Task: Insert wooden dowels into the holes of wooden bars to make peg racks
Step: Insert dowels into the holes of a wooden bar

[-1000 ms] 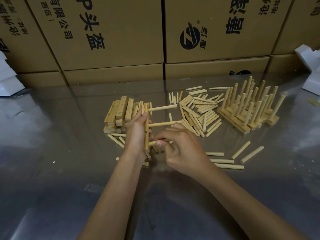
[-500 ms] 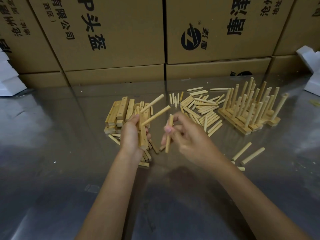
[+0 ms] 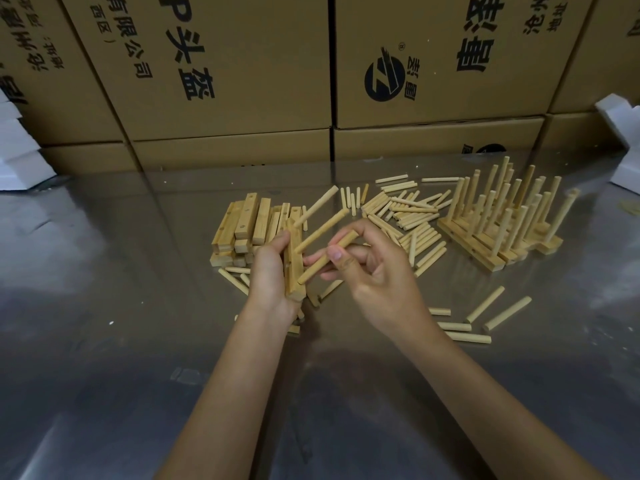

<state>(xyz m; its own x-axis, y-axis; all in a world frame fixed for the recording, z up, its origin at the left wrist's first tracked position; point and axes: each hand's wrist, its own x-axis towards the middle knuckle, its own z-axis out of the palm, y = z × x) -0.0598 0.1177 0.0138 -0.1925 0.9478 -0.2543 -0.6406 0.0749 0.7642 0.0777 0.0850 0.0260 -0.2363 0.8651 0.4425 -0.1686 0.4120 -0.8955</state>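
Cardboard cartons [image 3: 221, 64] printed with black characters form the backdrop I see behind a reflective metal tabletop [image 3: 104, 306]. White foam blocks [image 3: 17, 150] sit at the left edge and more foam [image 3: 623, 143] at the right.

Left hand [image 3: 273, 271]: fingers wrapped round a pale wooden bar [image 3: 295, 268], held above the tabletop with its long axis running away from me. Two dowels already stand in this bar: the far dowel [image 3: 317, 206] and the middle dowel [image 3: 323, 228], both slanting up and to the right.

Right hand [image 3: 377, 271]: thumb and fingers pinch a third dowel [image 3: 327, 258]. Its lower end sits against the near portion of the bar; I cannot tell from this view whether it has entered a hole. This dowel lies roughly parallel to the two seated ones.

Surroundings:
- Stack of undrilled-looking and drilled bars [image 3: 242, 226], just behind the left hand, partly hidden by it.
- Pile of loose dowels [image 3: 401, 213], behind the right hand; the knuckles cover its near edge.
- Finished peg racks [image 3: 498, 216], grouped to the right, pegs upright or slightly leaning.
- Stray dowels [image 3: 485, 306] lying flat on the tabletop to the right of the right wrist, and a few more [image 3: 235, 275] left of the left hand
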